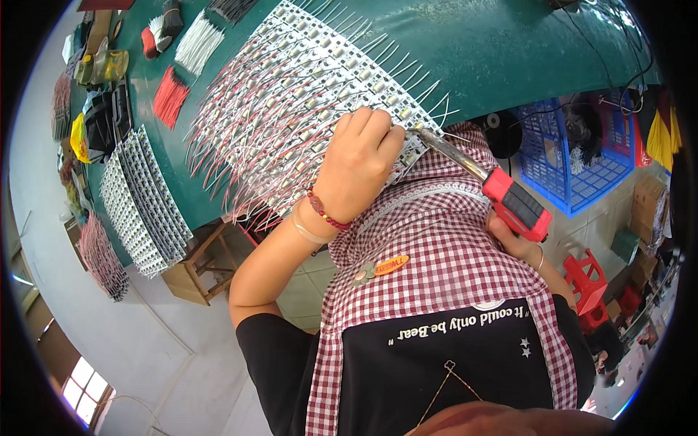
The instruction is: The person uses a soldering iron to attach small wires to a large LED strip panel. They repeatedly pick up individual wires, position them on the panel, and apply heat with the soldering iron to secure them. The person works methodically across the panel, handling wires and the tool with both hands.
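A large sheet of white circuit boards (305, 69), full of small components with red and white wires soldered along them, lies on the green table in front of me. My left hand (361, 161) rests over its near edge, fingers curled together in a pinch; what they hold is hidden. In my right hand (515, 238) is a red and black soldering iron (518, 206), gripped by its handle. Its metal tip reaches the board edge close to my left fingertips.
Bundles of red wires (170, 97) and white wires (198, 43) lie on the green table (480, 54). More circuit boards (145, 203) stand at its left end. To the right are a blue plastic crate (574, 156) and a red stool (586, 280). A wooden stand (196, 272) is below the table.
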